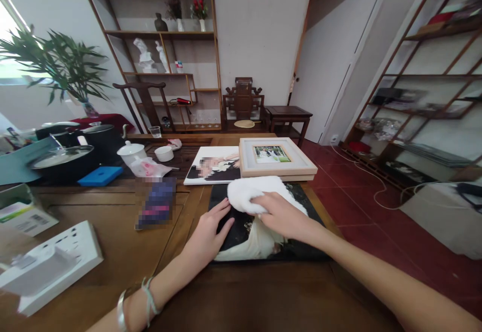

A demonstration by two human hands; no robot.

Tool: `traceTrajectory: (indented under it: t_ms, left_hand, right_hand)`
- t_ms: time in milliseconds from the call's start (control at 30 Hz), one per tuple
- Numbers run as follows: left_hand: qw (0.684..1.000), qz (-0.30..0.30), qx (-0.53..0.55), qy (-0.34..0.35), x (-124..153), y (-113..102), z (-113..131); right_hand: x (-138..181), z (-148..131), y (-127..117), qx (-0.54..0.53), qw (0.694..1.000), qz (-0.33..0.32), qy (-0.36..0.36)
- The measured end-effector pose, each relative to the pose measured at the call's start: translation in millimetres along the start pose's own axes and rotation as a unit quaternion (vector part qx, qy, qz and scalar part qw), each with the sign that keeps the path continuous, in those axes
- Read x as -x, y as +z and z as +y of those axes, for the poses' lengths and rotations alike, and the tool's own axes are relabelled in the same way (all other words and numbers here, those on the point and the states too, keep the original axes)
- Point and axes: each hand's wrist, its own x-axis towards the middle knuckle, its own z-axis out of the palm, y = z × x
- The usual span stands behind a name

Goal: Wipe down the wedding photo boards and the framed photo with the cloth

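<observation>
A dark photo print [241, 226] lies flat on the wooden table [113, 221] in front of me. My left hand [209, 233] rests flat on its left edge with fingers stretched out. My right hand [280, 214] presses a bunched white cloth [248, 191] onto the print's upper part, fingers closed over the cloth. Just beyond lie a second print [214, 165] and a light wooden picture frame [276, 157].
A white power strip [48, 261] sits at the table's left front. Pots [64, 158], a white teapot [131, 152], a blue pad [100, 175], a bowl [164, 153] and a dark packet [156, 204] crowd the left. Red tiled floor with a cable [371, 184] lies right.
</observation>
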Motion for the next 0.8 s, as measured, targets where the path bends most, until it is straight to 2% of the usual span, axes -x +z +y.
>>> traceTrajectory:
  t_ms: [67,133,267,433,533,633,733,800]
  left_hand:
    - [1.000,-0.005,0.008,0.004,0,-2,2]
    - [1.000,-0.006,0.006,0.000,-1,-3,4]
    - [1.000,-0.007,-0.008,-0.007,-1,-4,3]
    - [1.000,0.002,0.000,0.006,1,-2,1]
    - [1.000,0.004,-0.016,-0.003,1,1,-2]
    - [1.000,0.008,-0.020,-0.002,1,2,-3]
    - [1.000,0.017,-0.019,-0.002,1,3,-3]
    - [1.000,0.021,-0.017,-0.009,1,2,-3]
  right_hand:
    - [-29,-6,1,-0.012,0.998,-0.022,-0.056]
    - [-51,-13,4,-0.014,0.996,-0.036,-0.079]
    - [-62,-18,8,-0.013,0.995,-0.041,-0.086]
    - [-21,1,-2,-0.007,0.998,-0.022,-0.053]
    - [15,23,-8,0.027,1.000,0.010,0.010]
    - [44,52,-10,0.105,0.991,0.028,0.071]
    - [60,74,-11,0.159,0.985,0.027,0.054]
    - [69,76,-10,0.175,0.984,0.023,0.032]
